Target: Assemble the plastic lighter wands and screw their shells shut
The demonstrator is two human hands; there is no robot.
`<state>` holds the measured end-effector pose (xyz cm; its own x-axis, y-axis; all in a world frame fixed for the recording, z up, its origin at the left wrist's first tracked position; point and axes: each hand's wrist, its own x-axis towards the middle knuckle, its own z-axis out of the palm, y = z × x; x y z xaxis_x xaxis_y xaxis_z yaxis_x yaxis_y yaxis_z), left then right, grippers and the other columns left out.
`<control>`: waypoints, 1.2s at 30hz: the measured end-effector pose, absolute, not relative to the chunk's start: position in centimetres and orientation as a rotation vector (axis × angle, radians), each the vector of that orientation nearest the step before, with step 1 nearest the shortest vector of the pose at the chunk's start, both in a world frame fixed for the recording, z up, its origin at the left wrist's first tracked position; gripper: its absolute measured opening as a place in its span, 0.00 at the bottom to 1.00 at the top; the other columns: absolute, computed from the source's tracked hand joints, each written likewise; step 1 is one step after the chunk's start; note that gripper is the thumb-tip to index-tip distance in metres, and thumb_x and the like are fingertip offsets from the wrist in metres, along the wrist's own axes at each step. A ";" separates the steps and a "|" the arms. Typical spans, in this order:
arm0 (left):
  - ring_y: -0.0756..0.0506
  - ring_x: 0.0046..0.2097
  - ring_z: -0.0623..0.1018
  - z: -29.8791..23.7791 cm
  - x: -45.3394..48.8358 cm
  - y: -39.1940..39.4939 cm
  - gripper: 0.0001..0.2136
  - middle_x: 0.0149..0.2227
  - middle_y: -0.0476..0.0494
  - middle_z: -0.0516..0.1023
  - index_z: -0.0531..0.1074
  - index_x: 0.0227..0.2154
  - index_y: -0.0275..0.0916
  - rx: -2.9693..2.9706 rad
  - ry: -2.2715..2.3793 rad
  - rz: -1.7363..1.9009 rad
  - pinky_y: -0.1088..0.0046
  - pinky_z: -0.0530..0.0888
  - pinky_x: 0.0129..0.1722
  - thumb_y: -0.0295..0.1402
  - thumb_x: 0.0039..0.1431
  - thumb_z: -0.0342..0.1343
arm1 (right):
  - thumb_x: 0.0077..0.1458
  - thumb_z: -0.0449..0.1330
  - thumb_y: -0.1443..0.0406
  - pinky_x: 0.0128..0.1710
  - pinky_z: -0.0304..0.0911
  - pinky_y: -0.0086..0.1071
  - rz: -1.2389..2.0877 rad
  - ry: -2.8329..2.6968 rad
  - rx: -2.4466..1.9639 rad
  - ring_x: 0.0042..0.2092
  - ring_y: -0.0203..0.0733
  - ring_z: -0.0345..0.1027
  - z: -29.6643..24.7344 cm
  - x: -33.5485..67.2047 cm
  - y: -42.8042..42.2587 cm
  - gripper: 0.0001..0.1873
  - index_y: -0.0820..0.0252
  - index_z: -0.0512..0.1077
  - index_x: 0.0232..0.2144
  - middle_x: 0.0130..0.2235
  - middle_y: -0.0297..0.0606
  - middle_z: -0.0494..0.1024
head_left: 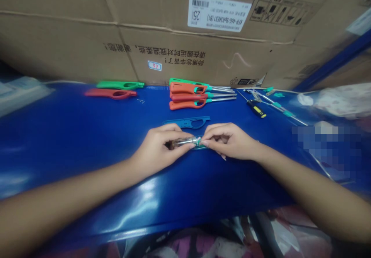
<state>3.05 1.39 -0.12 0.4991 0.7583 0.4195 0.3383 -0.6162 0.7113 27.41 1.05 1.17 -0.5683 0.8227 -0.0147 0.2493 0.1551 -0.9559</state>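
Note:
My left hand is closed around a clear lighter fuel tank, a see-through cylinder lying roughly level. At the tank's right end shows a small white-and-teal fitting. Thumb and fingertips of my right hand pinch together at this fitting; what exactly they grip is hidden. Just beyond my hands lies a blue lighter handle shell. Beneath the fingertips a blue-green edge of another piece is partly covered.
Several assembled lighters are stacked at the back, left of a screwdriver and metal tubes with teal parts. Green and red shells lie back left, near small pins. A cardboard box walls off the blue table's far edge.

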 end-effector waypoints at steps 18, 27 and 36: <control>0.54 0.28 0.74 -0.2 3.1 1.4 0.08 0.32 0.48 0.78 0.83 0.42 0.40 2.193 0.873 0.993 0.79 0.70 0.28 0.33 0.59 0.65 | 0.63 0.60 0.64 0.23 0.57 0.24 1.228 -2.057 -0.980 0.27 0.29 0.62 1.5 27.4 1.1 0.10 0.65 0.77 0.33 0.32 0.36 0.72; 0.53 0.29 0.75 -0.3 3.0 1.4 0.09 0.33 0.47 0.78 0.82 0.43 0.41 2.209 0.855 0.980 0.79 0.71 0.29 0.33 0.60 0.65 | 0.63 0.60 0.64 0.24 0.53 0.25 1.140 -2.129 -0.988 0.28 0.29 0.60 1.4 27.3 1.2 0.09 0.64 0.77 0.33 0.32 0.35 0.72; 0.53 0.29 0.75 -0.2 3.0 1.2 0.08 0.33 0.47 0.79 0.83 0.41 0.41 2.207 0.866 0.990 0.78 0.71 0.29 0.34 0.60 0.65 | 0.63 0.60 0.61 0.23 0.53 0.24 1.159 -2.131 -1.005 0.27 0.29 0.58 1.6 27.3 1.1 0.12 0.64 0.76 0.31 0.31 0.35 0.71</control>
